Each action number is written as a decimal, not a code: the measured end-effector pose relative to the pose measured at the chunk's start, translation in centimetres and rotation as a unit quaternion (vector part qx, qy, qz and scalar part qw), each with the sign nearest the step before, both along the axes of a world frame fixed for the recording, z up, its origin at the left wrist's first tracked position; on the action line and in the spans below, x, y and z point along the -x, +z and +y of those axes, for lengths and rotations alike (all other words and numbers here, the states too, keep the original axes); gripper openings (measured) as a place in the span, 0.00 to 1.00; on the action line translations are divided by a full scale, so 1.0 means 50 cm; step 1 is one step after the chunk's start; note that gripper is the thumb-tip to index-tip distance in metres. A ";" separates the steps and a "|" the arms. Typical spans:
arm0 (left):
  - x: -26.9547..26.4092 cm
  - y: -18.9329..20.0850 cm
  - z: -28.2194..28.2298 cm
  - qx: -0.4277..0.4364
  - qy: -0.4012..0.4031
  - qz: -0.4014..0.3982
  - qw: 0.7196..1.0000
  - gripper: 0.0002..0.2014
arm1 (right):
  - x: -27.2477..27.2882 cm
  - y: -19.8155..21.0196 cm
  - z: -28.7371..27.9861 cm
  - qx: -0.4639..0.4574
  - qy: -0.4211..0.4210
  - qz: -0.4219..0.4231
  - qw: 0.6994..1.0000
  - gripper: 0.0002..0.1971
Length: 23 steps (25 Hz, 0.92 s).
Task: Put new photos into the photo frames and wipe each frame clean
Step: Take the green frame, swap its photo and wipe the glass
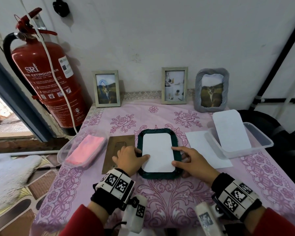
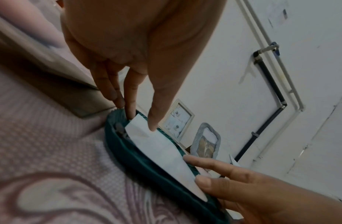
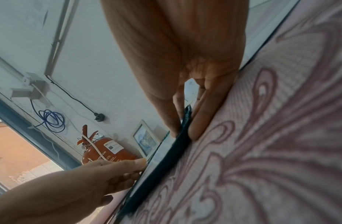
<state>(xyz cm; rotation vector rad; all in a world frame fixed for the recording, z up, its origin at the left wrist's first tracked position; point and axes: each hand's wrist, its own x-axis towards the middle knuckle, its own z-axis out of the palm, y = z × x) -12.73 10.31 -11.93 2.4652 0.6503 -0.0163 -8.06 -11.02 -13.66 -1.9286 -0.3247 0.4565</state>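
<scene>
A dark green frame (image 1: 157, 174) lies face down at the middle of the table, with a white photo back (image 1: 157, 151) set in its opening. My left hand (image 1: 140, 155) is at the frame's left edge, its thumb pressing on the photo (image 2: 160, 145) and its straight fingers (image 2: 116, 97) against the rim (image 2: 128, 151). My right hand (image 1: 175, 155) is at the right edge. Its index finger and thumb lie on the photo's right border, and its other fingers sit beside the rim (image 3: 172, 153). A brown backing board (image 1: 116, 145) lies left of the frame.
A clear tub with a pink cloth (image 1: 85, 150) sits at the left. A white sheet (image 1: 203, 147) and a clear tub (image 1: 255, 143) holding a white photo are at the right. Three upright frames (image 1: 174, 86) stand along the wall. A red fire extinguisher (image 1: 46, 82) hangs at the left.
</scene>
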 end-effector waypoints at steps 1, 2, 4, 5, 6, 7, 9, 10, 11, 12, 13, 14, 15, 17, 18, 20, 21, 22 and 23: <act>-0.001 0.000 0.000 0.006 0.005 -0.001 1.000 0.17 | -0.001 0.000 0.000 -0.001 0.000 -0.002 1.000 0.24; -0.002 -0.002 0.000 0.011 0.008 -0.002 1.000 0.18 | -0.001 0.000 0.000 0.000 0.000 -0.003 1.000 0.24; -0.002 -0.004 -0.001 0.018 0.011 -0.009 1.000 0.20 | -0.002 -0.001 0.000 0.003 -0.002 -0.001 1.000 0.24; -0.003 -0.005 -0.003 0.020 0.013 -0.015 1.000 0.20 | -0.002 -0.002 0.000 0.006 -0.002 -0.001 1.000 0.24; -0.002 -0.006 -0.005 0.021 0.018 -0.025 0.999 0.19 | -0.002 -0.003 0.000 0.009 -0.002 -0.002 1.000 0.24; -0.002 -0.005 -0.008 0.025 0.024 -0.040 0.999 0.18 | -0.002 -0.003 0.000 0.011 -0.002 -0.003 1.000 0.24; 0.000 -0.005 -0.012 0.067 0.035 -0.095 0.993 0.15 | -0.002 -0.003 0.000 0.011 -0.001 -0.004 1.000 0.24; 0.002 -0.005 -0.014 0.103 0.038 -0.120 0.987 0.13 | -0.002 -0.003 0.000 0.011 0.000 -0.005 1.000 0.24; 0.003 -0.006 -0.015 0.132 0.038 -0.135 0.981 0.11 | -0.002 -0.003 0.000 0.011 0.000 -0.006 1.000 0.24; 0.003 -0.006 -0.013 0.156 0.038 -0.142 0.977 0.10 | -0.002 -0.004 0.000 0.010 -0.001 -0.006 1.000 0.24; 0.002 -0.008 -0.011 0.176 0.038 -0.147 0.973 0.10 | -0.002 -0.004 0.000 0.009 0.000 -0.005 1.000 0.24; 0.001 -0.011 -0.008 0.191 0.039 -0.151 0.969 0.10 | -0.002 -0.004 0.000 0.009 0.001 -0.005 1.000 0.24; 0.000 -0.014 -0.005 0.197 0.040 -0.153 0.968 0.09 | -0.002 -0.005 0.000 0.009 0.002 -0.005 1.000 0.24; -0.002 -0.018 -0.001 0.200 0.041 -0.152 0.967 0.09 | -0.003 -0.006 0.001 0.007 -0.001 -0.004 1.000 0.24; -0.004 -0.020 0.001 0.204 0.043 -0.151 0.966 0.09 | -0.003 -0.006 0.001 0.008 -0.002 -0.004 1.000 0.23; -0.008 -0.022 0.007 0.217 0.053 -0.157 0.962 0.09 | -0.004 -0.007 0.001 0.013 -0.004 -0.005 1.000 0.23; -0.009 -0.021 0.011 0.222 0.060 -0.163 0.959 0.09 | -0.004 -0.008 0.001 0.015 -0.004 -0.004 1.000 0.23; -0.009 -0.020 0.016 0.225 0.065 -0.170 0.957 0.09 | -0.004 -0.008 0.001 0.016 -0.005 -0.004 1.000 0.23; -0.009 -0.019 0.022 0.230 0.066 -0.175 0.955 0.09 | -0.003 -0.008 0.000 0.018 -0.006 -0.006 1.000 0.23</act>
